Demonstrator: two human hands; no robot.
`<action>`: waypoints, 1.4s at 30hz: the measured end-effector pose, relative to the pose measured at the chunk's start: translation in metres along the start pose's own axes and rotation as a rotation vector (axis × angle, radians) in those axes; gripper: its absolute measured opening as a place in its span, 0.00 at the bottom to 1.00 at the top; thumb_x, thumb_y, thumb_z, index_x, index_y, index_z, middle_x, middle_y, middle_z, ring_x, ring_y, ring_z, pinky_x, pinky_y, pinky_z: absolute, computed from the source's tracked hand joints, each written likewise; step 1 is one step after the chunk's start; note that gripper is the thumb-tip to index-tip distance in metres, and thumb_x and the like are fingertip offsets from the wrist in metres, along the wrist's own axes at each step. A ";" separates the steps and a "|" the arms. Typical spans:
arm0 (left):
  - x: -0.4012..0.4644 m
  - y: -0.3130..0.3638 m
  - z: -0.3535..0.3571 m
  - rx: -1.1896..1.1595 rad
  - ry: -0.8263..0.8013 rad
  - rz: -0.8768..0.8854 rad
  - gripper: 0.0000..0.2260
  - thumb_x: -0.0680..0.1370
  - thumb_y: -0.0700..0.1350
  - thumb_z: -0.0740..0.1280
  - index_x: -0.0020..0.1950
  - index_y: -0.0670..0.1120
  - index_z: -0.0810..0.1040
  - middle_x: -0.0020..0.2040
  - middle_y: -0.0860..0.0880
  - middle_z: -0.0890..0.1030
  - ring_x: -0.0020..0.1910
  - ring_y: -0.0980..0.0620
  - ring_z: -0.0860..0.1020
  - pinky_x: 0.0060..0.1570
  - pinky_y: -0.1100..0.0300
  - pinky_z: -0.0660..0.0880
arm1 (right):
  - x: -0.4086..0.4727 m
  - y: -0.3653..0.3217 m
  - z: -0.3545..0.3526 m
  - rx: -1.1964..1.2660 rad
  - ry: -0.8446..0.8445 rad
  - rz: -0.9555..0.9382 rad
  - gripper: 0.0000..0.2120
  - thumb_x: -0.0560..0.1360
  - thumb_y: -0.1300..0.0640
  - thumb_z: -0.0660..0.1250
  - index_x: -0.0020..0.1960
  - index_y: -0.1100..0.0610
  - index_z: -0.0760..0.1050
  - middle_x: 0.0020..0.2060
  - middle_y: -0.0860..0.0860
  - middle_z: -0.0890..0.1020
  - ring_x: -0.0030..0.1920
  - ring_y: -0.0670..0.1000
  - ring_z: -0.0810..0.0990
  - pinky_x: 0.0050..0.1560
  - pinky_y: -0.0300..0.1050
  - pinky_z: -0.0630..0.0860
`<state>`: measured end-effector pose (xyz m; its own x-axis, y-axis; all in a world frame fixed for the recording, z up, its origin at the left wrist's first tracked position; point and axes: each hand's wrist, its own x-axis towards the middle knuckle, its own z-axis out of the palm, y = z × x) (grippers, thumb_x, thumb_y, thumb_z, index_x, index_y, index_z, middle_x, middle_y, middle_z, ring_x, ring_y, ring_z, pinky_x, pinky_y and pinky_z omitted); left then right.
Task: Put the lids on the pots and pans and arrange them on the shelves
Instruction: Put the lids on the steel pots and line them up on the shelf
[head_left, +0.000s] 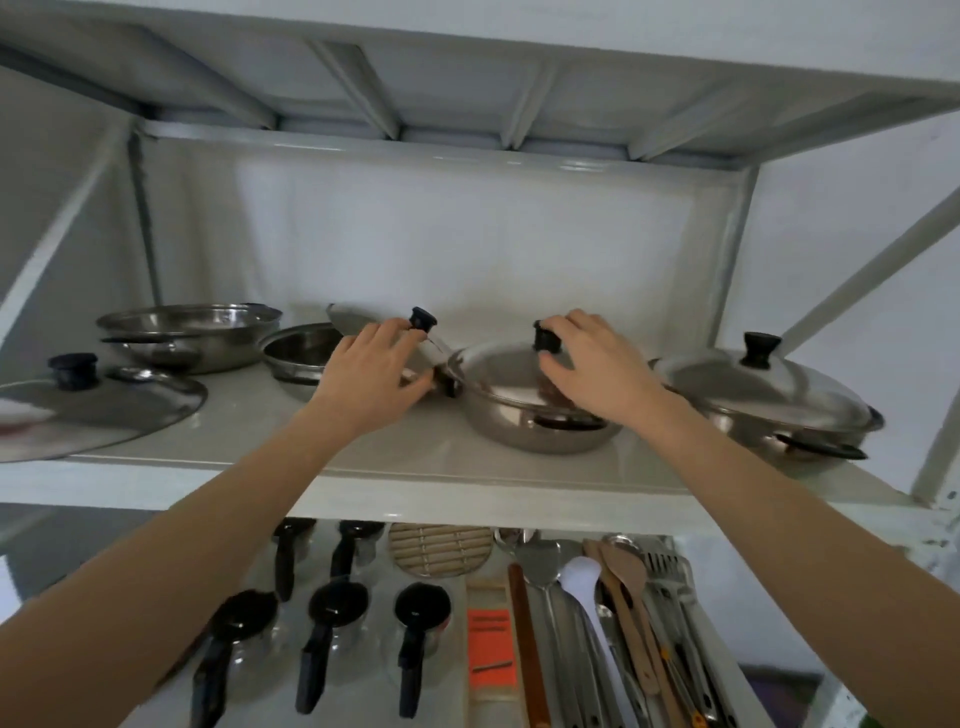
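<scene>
While the right fingers (558, 340) pinch the knob (545, 340) of a lid seated on the middle pan (540, 415), the left fingers (384, 338) grip a tilted lid (363, 319) above an open pot (298, 358). Next, probably: lower it squarely. On the shelf (415, 467), a bowl (187, 332) stands empty; another lid (98, 410) lies loose.

Bare shelf (291, 441) front; open pot (298, 358) crowds lidded pan (519, 410).

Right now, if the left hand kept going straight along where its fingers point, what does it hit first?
Probably the tilted steel lid with the dark knob: the left hand is already on its lower edge, fingers pointing up-right toward the knob. Past it looks like the white back wall, though depth is unclear.
</scene>
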<state>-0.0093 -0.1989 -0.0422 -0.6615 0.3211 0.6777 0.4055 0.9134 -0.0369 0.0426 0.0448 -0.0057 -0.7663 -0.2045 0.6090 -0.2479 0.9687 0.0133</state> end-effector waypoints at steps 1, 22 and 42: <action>0.002 -0.019 0.002 0.009 -0.020 -0.002 0.23 0.76 0.55 0.62 0.69 0.47 0.69 0.68 0.46 0.71 0.66 0.44 0.70 0.61 0.48 0.69 | 0.011 -0.012 0.007 0.019 -0.006 -0.001 0.21 0.78 0.52 0.58 0.69 0.57 0.67 0.64 0.56 0.73 0.65 0.57 0.69 0.61 0.53 0.71; 0.001 -0.148 0.035 -0.329 -0.267 -0.048 0.28 0.73 0.63 0.63 0.69 0.51 0.69 0.67 0.51 0.70 0.61 0.47 0.76 0.61 0.53 0.72 | 0.151 -0.107 0.121 0.313 -0.294 0.314 0.27 0.80 0.46 0.55 0.76 0.52 0.55 0.70 0.60 0.66 0.68 0.61 0.68 0.66 0.49 0.65; -0.003 -0.222 0.032 -0.713 -0.462 -0.414 0.35 0.65 0.65 0.72 0.69 0.58 0.68 0.61 0.57 0.78 0.57 0.56 0.77 0.62 0.58 0.71 | 0.196 -0.117 0.131 0.390 -0.052 0.210 0.13 0.78 0.52 0.61 0.57 0.58 0.78 0.58 0.55 0.81 0.58 0.56 0.77 0.57 0.46 0.71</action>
<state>-0.1174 -0.3950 -0.0595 -0.9618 0.2126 0.1727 0.2716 0.6573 0.7030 -0.1564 -0.1267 0.0077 -0.8501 -0.0257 0.5259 -0.2813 0.8665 -0.4124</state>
